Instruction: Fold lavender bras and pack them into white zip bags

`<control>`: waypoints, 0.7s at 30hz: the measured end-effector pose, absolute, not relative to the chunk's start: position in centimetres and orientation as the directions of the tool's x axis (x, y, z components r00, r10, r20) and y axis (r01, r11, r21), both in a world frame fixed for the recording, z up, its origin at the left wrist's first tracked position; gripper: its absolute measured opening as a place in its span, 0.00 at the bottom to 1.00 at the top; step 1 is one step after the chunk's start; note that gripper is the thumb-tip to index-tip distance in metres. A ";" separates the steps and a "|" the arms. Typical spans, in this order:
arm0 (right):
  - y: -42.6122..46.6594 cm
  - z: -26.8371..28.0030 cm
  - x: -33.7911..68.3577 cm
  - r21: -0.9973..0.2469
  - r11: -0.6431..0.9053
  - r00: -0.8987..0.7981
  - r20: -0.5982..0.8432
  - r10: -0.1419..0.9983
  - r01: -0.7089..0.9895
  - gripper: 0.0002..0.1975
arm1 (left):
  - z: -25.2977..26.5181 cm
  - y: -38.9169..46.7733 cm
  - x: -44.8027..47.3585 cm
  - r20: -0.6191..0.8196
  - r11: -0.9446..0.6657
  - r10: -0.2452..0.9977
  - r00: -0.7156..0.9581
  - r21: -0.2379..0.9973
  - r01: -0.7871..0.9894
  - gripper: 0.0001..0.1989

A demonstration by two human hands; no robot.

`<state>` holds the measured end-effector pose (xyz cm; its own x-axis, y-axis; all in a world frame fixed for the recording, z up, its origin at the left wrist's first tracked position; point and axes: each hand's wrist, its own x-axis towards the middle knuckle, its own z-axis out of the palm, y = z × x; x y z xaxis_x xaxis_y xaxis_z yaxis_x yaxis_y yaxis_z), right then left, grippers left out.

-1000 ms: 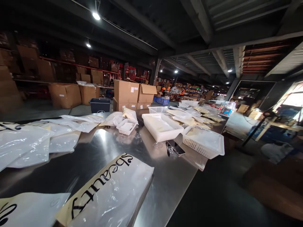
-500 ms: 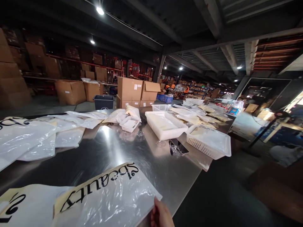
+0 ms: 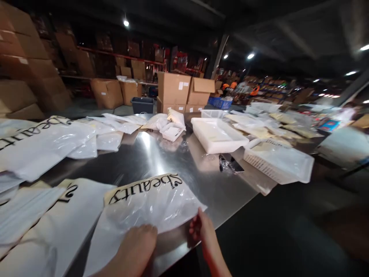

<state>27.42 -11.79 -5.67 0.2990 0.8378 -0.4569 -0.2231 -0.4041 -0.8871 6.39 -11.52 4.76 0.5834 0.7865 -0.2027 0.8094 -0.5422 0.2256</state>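
Just then, our left hand (image 3: 137,244) joined our right hand (image 3: 205,232) at "beauty"-lettered plastic bag (image 3: 150,206), six o'clock; handling apparently became two-handed. Left curled on near edge, right half-closed at three-o'clock corner; couldn't tell either's grip.

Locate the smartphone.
In the head view, the smartphone lies right of centre, just in front of the white tray and left of the perforated white basket.

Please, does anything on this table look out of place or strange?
The perforated white basket seems to jut past the edge of the table, so could be knocked. A dark phone-like object lies with crumpled clear plastic beside the white tray, perhaps a stray belonging. The printed bag at the left hand shows no obvious tear.
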 end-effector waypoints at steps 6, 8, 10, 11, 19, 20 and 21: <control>-13.2 -5.1 25.8 -0.903 -0.430 0.033 -0.429 0.903 0.014 0.38 | 3.7 -10.4 7.0 -0.281 -0.499 0.798 0.533 0.187 0.846 0.13; -13.4 -5.1 25.3 -0.906 -0.423 0.021 -0.423 0.906 0.009 0.37 | 3.8 -10.4 6.8 -0.257 -0.535 0.788 0.560 0.166 0.829 0.14; -13.4 -5.0 25.4 -0.915 -0.405 0.019 -0.405 0.914 -0.005 0.36 | 4.3 -10.1 6.2 -0.209 -0.570 0.784 0.584 0.129 0.811 0.16; -13.3 -4.9 25.8 -0.921 -0.390 0.020 -0.390 0.920 -0.006 0.36 | 4.6 -9.9 5.7 -0.165 -0.579 0.792 0.588 0.107 0.809 0.16; -14.6 -4.6 30.4 -0.731 -0.186 0.331 0.057 0.942 0.656 0.28 | 7.2 -7.3 1.8 0.510 -0.500 0.726 0.462 -0.071 0.863 0.21; -15.0 -4.3 30.1 -0.654 -0.091 0.307 0.224 0.925 0.751 0.27 | 7.3 -7.3 2.0 0.536 -0.527 0.693 0.483 -0.081 0.846 0.20; -15.2 -3.9 29.5 -0.579 0.046 0.219 0.379 0.899 0.814 0.24 | 7.3 -7.3 2.3 0.552 -0.552 0.667 0.501 -0.087 0.830 0.20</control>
<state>29.53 -15.25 -3.93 0.2187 0.8994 0.3785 0.8141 0.0457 -0.5789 2.34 -7.28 7.33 0.5010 0.6669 0.5515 0.8296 -0.5515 -0.0867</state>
